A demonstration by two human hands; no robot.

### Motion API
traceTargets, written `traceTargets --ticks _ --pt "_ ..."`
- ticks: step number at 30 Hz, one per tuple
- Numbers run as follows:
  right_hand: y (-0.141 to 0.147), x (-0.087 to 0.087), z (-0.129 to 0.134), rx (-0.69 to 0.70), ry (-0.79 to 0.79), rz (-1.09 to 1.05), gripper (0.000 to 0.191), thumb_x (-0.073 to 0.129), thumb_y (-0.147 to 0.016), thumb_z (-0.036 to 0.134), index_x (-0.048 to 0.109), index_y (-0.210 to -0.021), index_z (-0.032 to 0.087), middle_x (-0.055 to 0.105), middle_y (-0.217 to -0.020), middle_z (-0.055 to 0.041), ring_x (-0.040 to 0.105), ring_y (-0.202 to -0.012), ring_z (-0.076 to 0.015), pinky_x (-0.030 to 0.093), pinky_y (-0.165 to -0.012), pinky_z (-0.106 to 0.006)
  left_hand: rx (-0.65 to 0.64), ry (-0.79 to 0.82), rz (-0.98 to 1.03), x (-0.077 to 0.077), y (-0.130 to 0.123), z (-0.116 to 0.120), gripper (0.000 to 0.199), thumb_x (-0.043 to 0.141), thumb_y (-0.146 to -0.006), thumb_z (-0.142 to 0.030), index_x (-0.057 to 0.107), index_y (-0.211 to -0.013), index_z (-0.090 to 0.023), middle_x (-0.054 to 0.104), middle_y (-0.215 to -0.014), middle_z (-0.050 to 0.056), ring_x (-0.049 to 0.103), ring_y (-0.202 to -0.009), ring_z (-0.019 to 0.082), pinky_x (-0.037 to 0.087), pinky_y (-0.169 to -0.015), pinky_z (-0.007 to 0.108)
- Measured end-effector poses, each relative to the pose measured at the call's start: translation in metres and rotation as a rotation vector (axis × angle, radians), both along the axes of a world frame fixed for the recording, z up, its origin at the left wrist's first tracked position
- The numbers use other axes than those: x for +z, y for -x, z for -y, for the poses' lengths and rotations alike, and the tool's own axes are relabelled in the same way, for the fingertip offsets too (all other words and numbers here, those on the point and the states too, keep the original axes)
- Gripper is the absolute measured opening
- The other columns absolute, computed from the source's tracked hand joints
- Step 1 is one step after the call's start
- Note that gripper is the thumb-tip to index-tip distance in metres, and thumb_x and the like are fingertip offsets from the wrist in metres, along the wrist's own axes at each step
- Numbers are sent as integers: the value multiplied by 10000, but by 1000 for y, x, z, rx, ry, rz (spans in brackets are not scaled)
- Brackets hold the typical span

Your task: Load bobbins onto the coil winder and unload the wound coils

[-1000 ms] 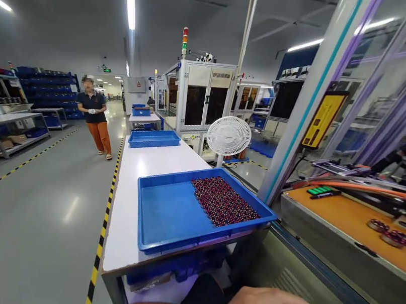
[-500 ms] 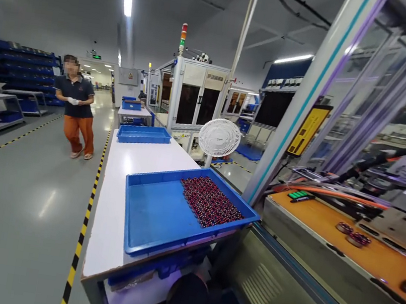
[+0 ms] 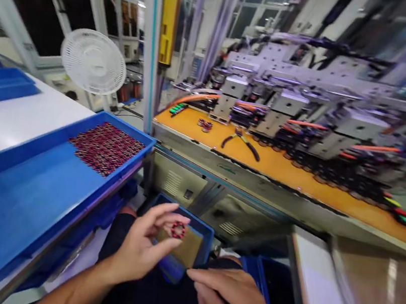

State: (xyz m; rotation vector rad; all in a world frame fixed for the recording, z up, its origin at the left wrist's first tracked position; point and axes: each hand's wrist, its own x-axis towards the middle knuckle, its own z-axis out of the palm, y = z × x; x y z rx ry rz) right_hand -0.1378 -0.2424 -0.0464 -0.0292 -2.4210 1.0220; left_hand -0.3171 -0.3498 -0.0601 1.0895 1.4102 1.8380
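My left hand is closed in a pinch, with a small ring-shaped stator, red and black around an open centre, between thumb and fingers. Lower and to the right, my right hand has its thumb and index finger pressed together. Whatever lies in that pinch, if anything, is too small or hidden to make out. Both hands are above my lap, apart from each other. Beneath the stator is a blue bin with a brown bottom. Many similar small red and dark parts lie packed in the large blue tray at left.
A white table carries the tray, and a white fan stands behind it. Ahead, a machine has an orange ledge holding pliers and a few stators. A white surface is at right.
My view has turned right and down, from the aisle and a walking person to the machine and my lap. Both hands are now visible, the left with a stator; earlier only part of one hand showed.
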Motion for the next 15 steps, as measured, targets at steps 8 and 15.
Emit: traceTargets --ticks 8,15 --pt "6 0 -15 214 503 242 191 737 -851 352 730 -929 178 718 -775 -33 619 -672 -125 473 -657 -227 -155 -56 -156 -1 6 8 622 569 -918 -33 412 -1411 -379 678 -1307 21 650 -1158 110 521 -976 198" --pt "28 6 -16 -69 1141 83 366 811 -723 441 581 -741 157 590 -657 19 524 -589 -93 417 -569 -214 -322 -52 -384 2 -2 1 666 489 -939 -23 329 -1488 -364 539 -1470 58 509 -1351 164 438 -1101 248"
